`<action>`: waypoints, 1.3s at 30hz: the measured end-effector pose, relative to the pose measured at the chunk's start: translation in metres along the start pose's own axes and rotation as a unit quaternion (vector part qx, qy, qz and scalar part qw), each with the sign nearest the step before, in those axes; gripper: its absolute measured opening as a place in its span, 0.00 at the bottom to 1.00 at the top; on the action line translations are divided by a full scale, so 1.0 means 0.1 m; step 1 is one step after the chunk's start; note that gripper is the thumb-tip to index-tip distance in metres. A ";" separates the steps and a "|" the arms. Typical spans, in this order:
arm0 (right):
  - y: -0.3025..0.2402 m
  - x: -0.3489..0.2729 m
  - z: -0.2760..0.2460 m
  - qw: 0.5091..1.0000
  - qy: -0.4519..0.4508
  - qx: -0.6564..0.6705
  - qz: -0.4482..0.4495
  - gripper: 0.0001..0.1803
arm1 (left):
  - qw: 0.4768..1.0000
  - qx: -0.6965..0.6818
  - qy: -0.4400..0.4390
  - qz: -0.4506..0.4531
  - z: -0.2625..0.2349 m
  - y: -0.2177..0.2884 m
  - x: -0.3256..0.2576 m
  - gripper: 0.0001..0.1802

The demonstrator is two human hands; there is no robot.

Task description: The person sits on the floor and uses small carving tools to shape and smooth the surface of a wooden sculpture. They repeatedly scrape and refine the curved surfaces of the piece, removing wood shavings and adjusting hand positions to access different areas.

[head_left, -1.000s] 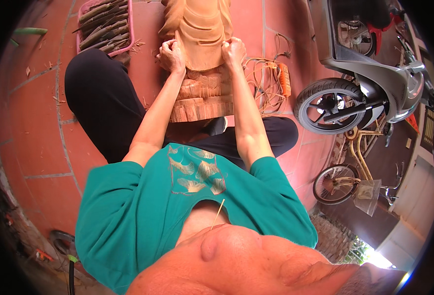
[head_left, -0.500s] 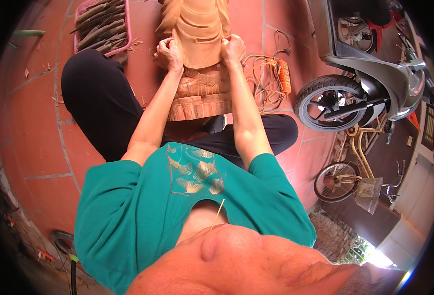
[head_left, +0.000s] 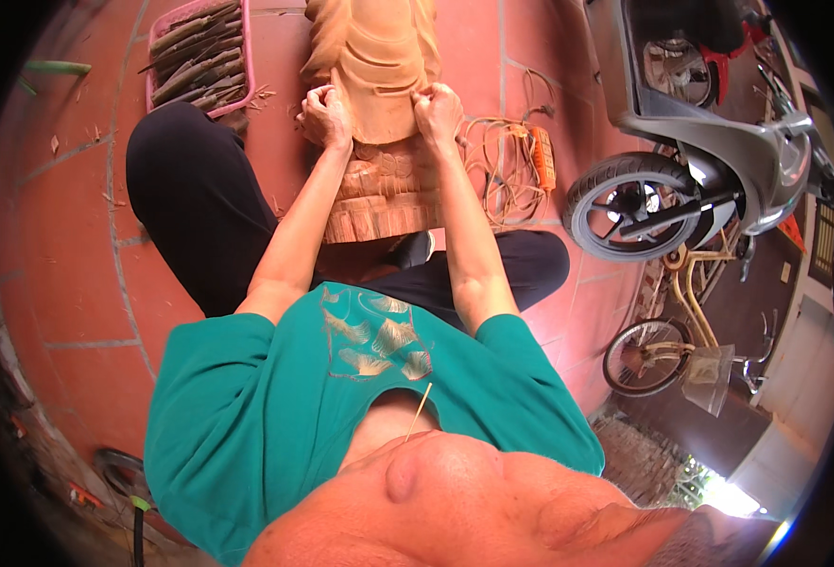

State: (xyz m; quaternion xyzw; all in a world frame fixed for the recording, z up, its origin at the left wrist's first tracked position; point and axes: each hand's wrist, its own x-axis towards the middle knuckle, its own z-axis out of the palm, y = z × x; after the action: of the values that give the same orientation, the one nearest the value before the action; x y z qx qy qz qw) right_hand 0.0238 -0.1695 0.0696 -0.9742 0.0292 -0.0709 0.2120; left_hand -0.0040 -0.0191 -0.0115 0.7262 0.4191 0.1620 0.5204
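Note:
A carved wooden statue [head_left: 387,66] with draped robe folds lies between my bent legs, its rougher base [head_left: 384,194] toward me and its upper part cut off by the top edge. My left hand [head_left: 326,117] is closed with curled fingers against the left edge of the robe. On the opposite edge my right hand [head_left: 438,112] is also closed, knuckles up, its thumb side touching the carved wood. Whatever either set of fingers may hold is hidden.
A pink basket [head_left: 249,83] of dark carving tools stands at far left. An orange power strip [head_left: 543,159] with tangled cords [head_left: 502,180] lies right of the statue. Farther right are a grey scooter [head_left: 658,203] and a bicycle [head_left: 645,357]. Wood chips dot the red tiles.
The statue, basket and both hands appear slightly lower in view. My right hand has shifted a little left and nearer me along the robe's edge. Both hands stay closed.

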 end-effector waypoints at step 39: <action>0.19 -0.12 0.10 0.756 -0.045 0.629 0.172 0.09 | 0.819 0.019 -0.550 0.159 -0.27 0.95 -0.33 0.22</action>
State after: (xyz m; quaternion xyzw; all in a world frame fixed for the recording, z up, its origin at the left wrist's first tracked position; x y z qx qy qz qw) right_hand 0.0129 -0.1816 0.0509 -0.6017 0.1353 0.0088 0.7871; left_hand 0.0002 -0.0388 0.0908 0.7605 -0.0552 -0.1924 0.6177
